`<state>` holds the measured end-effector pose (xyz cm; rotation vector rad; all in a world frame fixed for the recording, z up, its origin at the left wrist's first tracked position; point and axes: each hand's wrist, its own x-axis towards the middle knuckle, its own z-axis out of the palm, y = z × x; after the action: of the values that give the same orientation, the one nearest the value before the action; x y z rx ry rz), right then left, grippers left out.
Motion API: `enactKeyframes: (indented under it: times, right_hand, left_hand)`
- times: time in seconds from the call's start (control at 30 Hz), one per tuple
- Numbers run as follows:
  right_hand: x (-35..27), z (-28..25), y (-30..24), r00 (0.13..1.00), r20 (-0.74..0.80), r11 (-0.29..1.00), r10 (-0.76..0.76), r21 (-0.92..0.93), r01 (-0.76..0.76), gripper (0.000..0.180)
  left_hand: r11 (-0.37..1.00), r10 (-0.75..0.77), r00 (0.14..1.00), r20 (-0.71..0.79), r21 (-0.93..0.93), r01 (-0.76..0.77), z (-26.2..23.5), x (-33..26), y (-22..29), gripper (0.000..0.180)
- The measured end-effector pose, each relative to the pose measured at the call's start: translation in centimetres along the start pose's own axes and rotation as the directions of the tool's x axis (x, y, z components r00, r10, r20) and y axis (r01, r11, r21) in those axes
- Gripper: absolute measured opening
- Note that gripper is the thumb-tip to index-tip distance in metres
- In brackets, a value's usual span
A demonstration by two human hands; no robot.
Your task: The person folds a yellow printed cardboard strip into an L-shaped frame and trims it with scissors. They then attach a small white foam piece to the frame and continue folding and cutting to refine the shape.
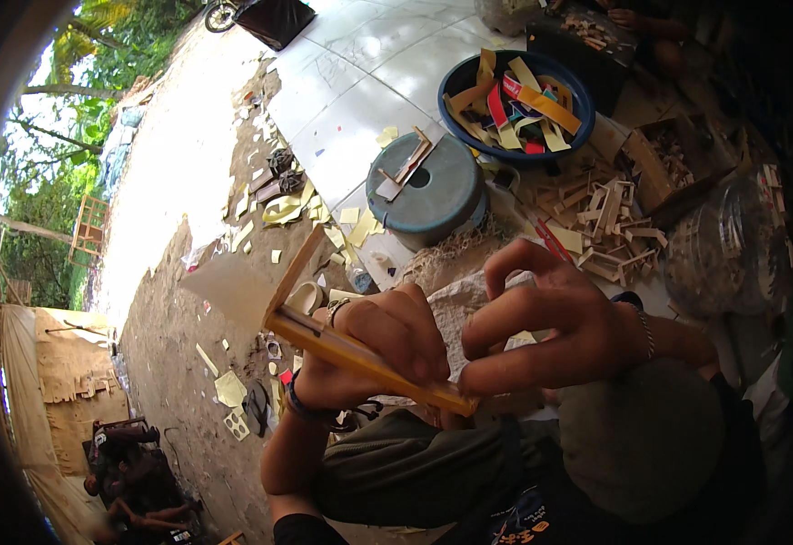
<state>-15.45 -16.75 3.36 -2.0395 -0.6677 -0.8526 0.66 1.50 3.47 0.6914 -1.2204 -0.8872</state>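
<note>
My left hand (pixel 383 331) is closed round a yellowish L-shaped wooden frame (pixel 351 356), held tilted above my lap. One short wooden arm rises from its far left end, beside a pale translucent sheet (pixel 230 289). At the frame's near end is my right hand (pixel 555 331), its fingers bent and the thumb and a fingertip drawn close together. Whatever lies between those tips is too small to make out. Beyond my hands stands a round grey-green stool (pixel 442 204) with a hole in its top. A similar small wooden piece (pixel 407 163) lies on it.
A blue basin (pixel 583 136) holds yellow and coloured strips. Wooden pieces (pixel 610 222) are heaped at the right, near a cardboard box (pixel 655 177). Paper scraps (pixel 287 209) litter the ground at left. Other people (pixel 138 477) sit at lower left; another person's hand (pixel 625 18) shows at upper right.
</note>
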Motion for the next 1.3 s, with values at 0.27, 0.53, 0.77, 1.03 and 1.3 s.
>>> enactKeyframes:
  times: [0.27, 0.53, 0.77, 1.03, 1.3]
  right_hand:
    - [0.0, 0.2, 0.0, 0.963, -0.138, 0.957, 0.232, 0.209, -0.201, 0.031]
    - [-0.1, 0.3, 0.2, 0.95, -0.274, 0.989, 0.149, 0.029, -0.147, 0.034]
    - [0.0, 0.1, -0.2, 0.947, -0.254, 0.981, 0.194, 0.071, -0.182, 0.036]
    - [-0.2, 0.7, -0.2, 0.906, -0.23, 0.914, 0.355, 0.287, -0.285, 0.053]
    - [-1.1, 0.8, 0.0, 0.68, 0.055, 0.442, 0.731, 0.721, -0.534, 0.03]
  left_hand:
    - [0.982, -0.178, 0.935, -0.308, -0.122, 0.146, 1.6, -0.6, 0.1, 0.031]
    - [0.917, -0.399, 0.735, -0.549, -0.223, 0.331, 4.4, -0.1, 1.3, 0.04]
    - [0.919, -0.366, 0.784, -0.501, -0.328, 0.219, 5.1, 0.7, 1.1, 0.042]
    - [0.877, -0.42, 0.818, -0.394, -0.408, 0.253, 3.2, 0.1, 0.0, 0.039]
    - [0.805, -0.493, 0.749, -0.442, -0.559, 0.199, 3.2, -0.3, -0.1, 0.036]
